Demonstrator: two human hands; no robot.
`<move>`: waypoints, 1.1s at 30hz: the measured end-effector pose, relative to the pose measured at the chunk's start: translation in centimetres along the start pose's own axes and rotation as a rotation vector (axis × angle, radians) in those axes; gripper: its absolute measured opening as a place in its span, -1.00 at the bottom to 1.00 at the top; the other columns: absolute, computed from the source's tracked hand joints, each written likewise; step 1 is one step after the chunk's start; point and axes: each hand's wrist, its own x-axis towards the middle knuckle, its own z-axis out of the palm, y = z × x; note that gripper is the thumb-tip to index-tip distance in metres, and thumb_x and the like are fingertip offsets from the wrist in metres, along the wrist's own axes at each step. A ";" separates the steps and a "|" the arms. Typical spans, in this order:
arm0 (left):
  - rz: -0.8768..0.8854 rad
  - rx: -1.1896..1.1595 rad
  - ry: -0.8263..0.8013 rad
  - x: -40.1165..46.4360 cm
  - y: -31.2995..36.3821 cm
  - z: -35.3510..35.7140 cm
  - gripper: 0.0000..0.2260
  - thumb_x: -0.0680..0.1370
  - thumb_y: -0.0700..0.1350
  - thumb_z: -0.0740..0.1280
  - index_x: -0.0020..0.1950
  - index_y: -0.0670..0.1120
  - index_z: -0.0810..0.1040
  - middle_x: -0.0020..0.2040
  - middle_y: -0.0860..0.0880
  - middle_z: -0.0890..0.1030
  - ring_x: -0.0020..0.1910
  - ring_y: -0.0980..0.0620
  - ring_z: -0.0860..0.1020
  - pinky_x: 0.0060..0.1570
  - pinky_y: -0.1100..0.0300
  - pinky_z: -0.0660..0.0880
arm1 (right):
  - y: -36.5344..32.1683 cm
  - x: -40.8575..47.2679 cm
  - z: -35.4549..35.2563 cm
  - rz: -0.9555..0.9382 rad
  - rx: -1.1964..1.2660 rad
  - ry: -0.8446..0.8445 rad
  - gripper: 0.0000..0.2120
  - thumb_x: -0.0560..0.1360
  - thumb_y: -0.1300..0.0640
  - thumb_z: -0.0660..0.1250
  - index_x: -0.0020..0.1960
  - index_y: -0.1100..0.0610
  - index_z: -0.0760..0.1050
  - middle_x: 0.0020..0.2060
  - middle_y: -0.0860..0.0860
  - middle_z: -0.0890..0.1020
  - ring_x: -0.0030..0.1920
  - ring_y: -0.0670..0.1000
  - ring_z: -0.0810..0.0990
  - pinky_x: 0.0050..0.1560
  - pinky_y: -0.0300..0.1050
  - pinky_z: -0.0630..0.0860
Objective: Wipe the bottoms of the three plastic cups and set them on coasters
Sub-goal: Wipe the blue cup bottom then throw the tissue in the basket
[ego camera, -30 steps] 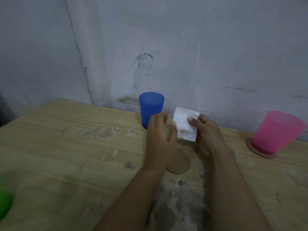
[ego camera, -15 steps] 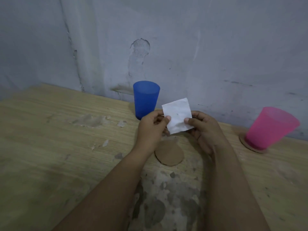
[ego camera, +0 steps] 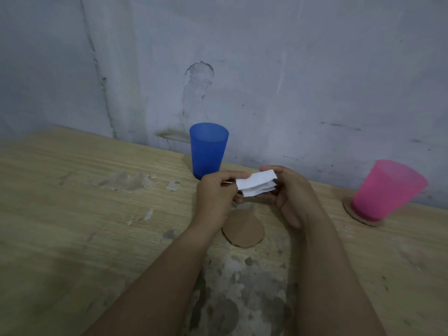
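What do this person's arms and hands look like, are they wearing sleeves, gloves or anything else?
Both forearms are bare right up to the bottom edge of the picture, with no sleeve in sight. The left hand and right hand are bare too: no gloves, rings, watch or bands show. No markings are visible in the dim light.

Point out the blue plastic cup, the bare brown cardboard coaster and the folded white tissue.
Blue plastic cup point(ego camera: 208, 151), head view, middle of its side wall.
Bare brown cardboard coaster point(ego camera: 244, 230), head view, centre of its top.
Folded white tissue point(ego camera: 257, 184), head view, middle of the folds.
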 end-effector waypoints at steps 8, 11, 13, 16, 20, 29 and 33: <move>0.228 0.345 0.024 0.2 -0.9 0.1 -0.69 0.49 -0.40 0.25 0.00 -0.08 0.68 -0.08 0.03 0.60 -0.10 0.10 0.55 -0.15 0.34 0.50 | -0.1 -0.4 0.2 0.088 -0.043 -0.061 -0.74 0.42 0.21 0.37 0.02 0.39 0.54 -0.20 0.17 0.66 -0.23 0.03 0.69 -0.31 -0.19 0.61; 0.169 0.329 0.026 0.3 -0.8 0.2 -0.71 0.56 -0.28 0.21 0.14 0.00 0.61 0.02 0.08 0.58 0.00 0.15 0.53 -0.07 0.37 0.48 | 0.0 -0.3 0.2 0.071 -0.063 0.008 -0.87 0.43 0.39 0.33 -0.03 0.38 0.53 -0.20 0.19 0.63 -0.28 0.01 0.67 -0.31 -0.21 0.62; 0.081 0.224 0.037 0.4 -0.6 0.2 -0.74 0.60 -0.17 0.18 0.22 0.04 0.54 0.05 0.11 0.57 0.01 0.15 0.54 -0.05 0.25 0.53 | -0.1 -0.1 0.1 0.034 -0.047 0.057 -0.92 0.41 0.40 0.35 -0.08 0.35 0.52 -0.21 0.19 0.62 -0.28 0.02 0.65 -0.30 -0.19 0.63; 0.024 0.170 0.008 0.4 -0.3 0.2 -0.81 0.58 -0.07 0.26 0.17 0.03 0.55 0.01 0.09 0.61 -0.04 0.17 0.58 -0.09 0.22 0.58 | 0.0 0.1 0.0 -0.012 -0.074 0.088 -0.91 0.39 0.38 0.38 -0.14 0.26 0.52 -0.23 0.17 0.65 -0.22 0.09 0.64 -0.19 -0.04 0.65; 0.039 0.206 -0.006 0.3 -0.4 0.1 -0.90 0.51 -0.17 0.37 -0.03 0.00 0.59 -0.21 0.08 0.63 -0.27 0.16 0.62 -0.32 0.30 0.57 | 0.2 0.0 0.3 -0.105 -0.144 0.123 -0.76 0.34 0.39 0.42 -0.11 0.13 0.49 -0.20 0.11 0.66 -0.19 0.07 0.64 -0.23 -0.09 0.62; -0.094 -0.016 0.084 0.6 -0.1 -0.4 -0.79 0.51 -0.16 0.39 0.12 -0.02 0.51 -0.27 -0.01 0.68 -0.40 0.01 0.64 -0.38 0.15 0.61 | 0.4 -0.4 1.5 -0.209 -0.389 0.044 -0.72 0.33 0.46 0.34 -0.19 0.09 0.60 0.06 0.05 0.58 -0.01 0.02 0.61 -0.10 -0.19 0.60; -0.128 -0.080 0.104 0.9 -0.2 -0.5 -0.79 0.51 -0.17 0.38 0.11 0.01 0.48 -0.29 0.01 0.69 -0.33 -0.02 0.67 -0.30 0.08 0.62 | 0.4 -0.4 2.0 -0.224 -0.461 -0.025 -0.64 0.32 0.53 0.31 -0.01 0.19 0.61 0.15 0.07 0.51 0.08 -0.02 0.57 0.06 -0.22 0.55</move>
